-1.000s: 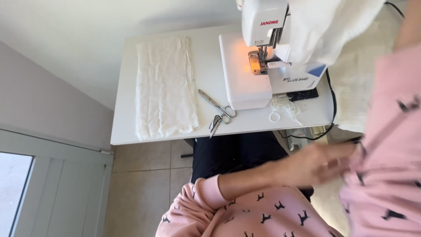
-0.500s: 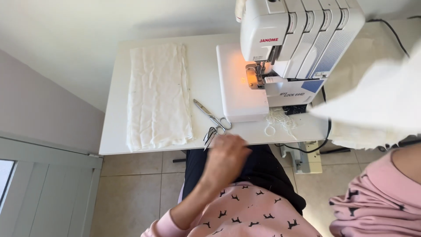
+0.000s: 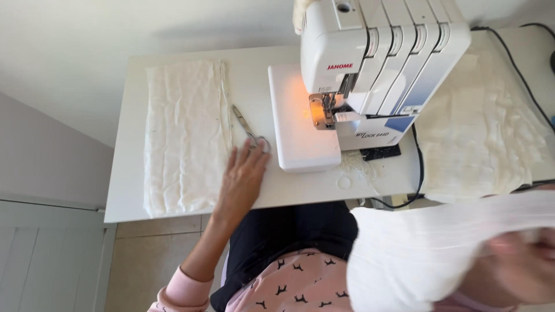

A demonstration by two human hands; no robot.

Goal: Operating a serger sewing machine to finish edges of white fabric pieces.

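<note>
Reaching out over the white table [image 3: 133, 144], the person's left hand [image 3: 243, 179] lies flat near the middle of the frame, fingers spread and apart, closed on nothing, the fingertips just touching the looped handles of a small pair of scissors [image 3: 250, 128]. The scissors lie slantwise between a long strip of crinkled white cloth [image 3: 185, 136] at the left and the pale base of the sewing machine [image 3: 370, 69], blades pointing up toward the far edge, handles toward the person, which puts the handles within easy reach. The strip is spread smooth and lengthwise, out of the way of the machine. The machine sits in the upper middle with its lamp glowing orange over the needle area (nothing lies under the foot at the moment), and a scatter of thread trimmings [image 3: 352, 167] rests on the table just in front of it. To the right of the machine another pile of the same white cloth [image 3: 480, 138] is heaped on the table, with a black cable [image 3: 520, 69] trailing past it. At the lower right, the right hand [image 3: 520, 266] is blurred and largely wrapped in a piece of white fabric [image 3: 428, 254], raised off the table close to the camera; the fingers seem bunched into it, though I cannot tell exactly how they close. Pink patterned sleeves show along the bottom edge.
</note>
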